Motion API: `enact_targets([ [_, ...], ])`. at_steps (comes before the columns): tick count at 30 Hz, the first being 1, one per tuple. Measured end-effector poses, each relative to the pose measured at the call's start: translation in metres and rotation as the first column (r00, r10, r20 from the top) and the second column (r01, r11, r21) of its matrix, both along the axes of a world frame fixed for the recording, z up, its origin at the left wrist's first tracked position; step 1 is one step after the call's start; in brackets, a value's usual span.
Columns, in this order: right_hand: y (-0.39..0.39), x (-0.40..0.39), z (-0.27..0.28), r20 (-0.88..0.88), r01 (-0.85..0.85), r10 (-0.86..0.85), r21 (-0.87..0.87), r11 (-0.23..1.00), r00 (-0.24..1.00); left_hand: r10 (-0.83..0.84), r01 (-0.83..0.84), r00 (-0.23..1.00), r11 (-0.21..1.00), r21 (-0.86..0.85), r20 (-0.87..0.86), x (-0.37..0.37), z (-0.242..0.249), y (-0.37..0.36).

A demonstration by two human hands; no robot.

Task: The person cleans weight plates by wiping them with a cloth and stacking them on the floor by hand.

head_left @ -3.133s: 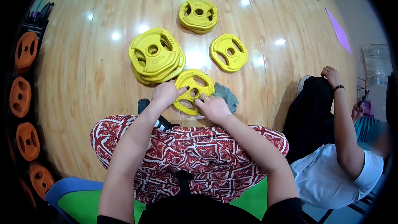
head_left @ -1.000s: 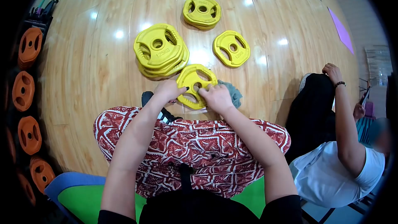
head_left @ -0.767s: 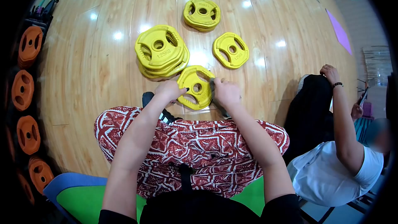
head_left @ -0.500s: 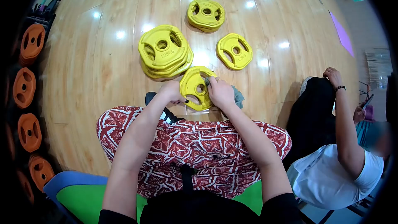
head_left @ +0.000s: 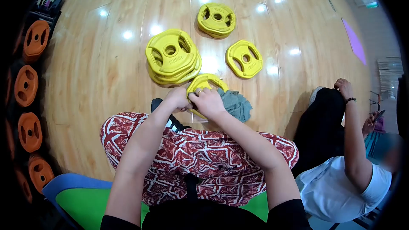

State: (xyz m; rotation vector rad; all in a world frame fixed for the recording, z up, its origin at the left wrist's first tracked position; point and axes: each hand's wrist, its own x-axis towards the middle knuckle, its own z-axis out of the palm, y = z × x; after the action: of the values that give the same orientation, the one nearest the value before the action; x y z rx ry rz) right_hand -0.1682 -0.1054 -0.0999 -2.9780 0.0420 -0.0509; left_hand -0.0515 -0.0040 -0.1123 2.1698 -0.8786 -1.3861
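Note:
A yellow weight plate (head_left: pixel 206 79) is on the floor in front of my crossed legs, partly hidden under my hands. My left hand (head_left: pixel 178 99) is closed at the plate's left edge. Beside it, my right hand (head_left: pixel 207 103) reaches across the plate with its fingers curled at the same left side, close to the left fingers. What lies under the right fingertips is hidden. A crumpled grey-green cloth (head_left: pixel 236 105) rests against the plate's right side, just right of my right hand.
Behind the plate stands a stack of yellow plates (head_left: pixel 174 55) marked 1.25KG. Farther back are another yellow stack (head_left: pixel 216 20) and a single yellow plate (head_left: pixel 244 59). Orange plates (head_left: pixel 26 85) line a rack at left. A person (head_left: pixel 341 179) sits at right holding a phone (head_left: pixel 379 115).
My right hand has moved left across the plate toward my left hand. More of the cloth now shows, spread at the plate's right side. The view has shifted slightly.

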Motion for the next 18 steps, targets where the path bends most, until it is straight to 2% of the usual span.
enact_targets([
  [2, -0.005, 0.004, -0.005, 0.013, -0.102, 0.104, -0.099, 0.99, 0.995, 0.009, -0.01, 0.999, 1.0, -0.024, -0.041, 0.001, -0.004, 0.0],
  [3, -0.009, 0.01, 0.0, -0.068, -0.055, 0.05, -0.078, 0.995, 0.996, 0.019, -0.021, 0.998, 0.999, -0.031, -0.063, 0.003, 0.004, 0.0],
  [4, -0.011, 0.019, 0.001, -0.186, 0.094, -0.108, -0.082, 0.992, 0.977, 0.033, -0.036, 0.995, 0.999, -0.035, -0.089, 0.002, 0.007, 0.001],
  [6, -0.017, 0.022, -0.003, -0.04, 0.263, -0.265, -0.043, 0.964, 0.963, 0.002, 0.006, 0.997, 0.995, 0.102, -0.077, 0.003, 0.007, -0.001],
  [8, -0.016, 0.022, -0.005, -0.068, 0.263, -0.267, -0.064, 0.963, 0.961, -0.056, 0.063, 0.996, 0.991, 0.115, -0.067, 0.004, -0.015, -0.001],
  [12, -0.025, 0.015, -0.007, -0.133, 0.393, -0.406, -0.116, 0.912, 0.904, -0.036, 0.036, 0.998, 0.999, 0.004, 0.058, 0.0, 0.003, -0.003],
  [14, -0.038, 0.004, -0.005, -0.223, 0.452, -0.479, -0.163, 0.877, 0.849, -0.277, 0.253, 0.952, 0.951, 0.175, 0.129, 0.0, 0.007, -0.006],
  [17, -0.069, -0.02, -0.002, -0.267, 0.521, -0.554, -0.187, 0.833, 0.789, -0.309, 0.271, 0.939, 0.934, 0.233, 0.148, -0.008, 0.008, -0.01],
  [18, -0.079, -0.027, 0.006, -0.268, 0.599, -0.622, -0.171, 0.782, 0.736, -0.309, 0.272, 0.94, 0.935, 0.229, 0.143, -0.009, 0.007, -0.011],
])
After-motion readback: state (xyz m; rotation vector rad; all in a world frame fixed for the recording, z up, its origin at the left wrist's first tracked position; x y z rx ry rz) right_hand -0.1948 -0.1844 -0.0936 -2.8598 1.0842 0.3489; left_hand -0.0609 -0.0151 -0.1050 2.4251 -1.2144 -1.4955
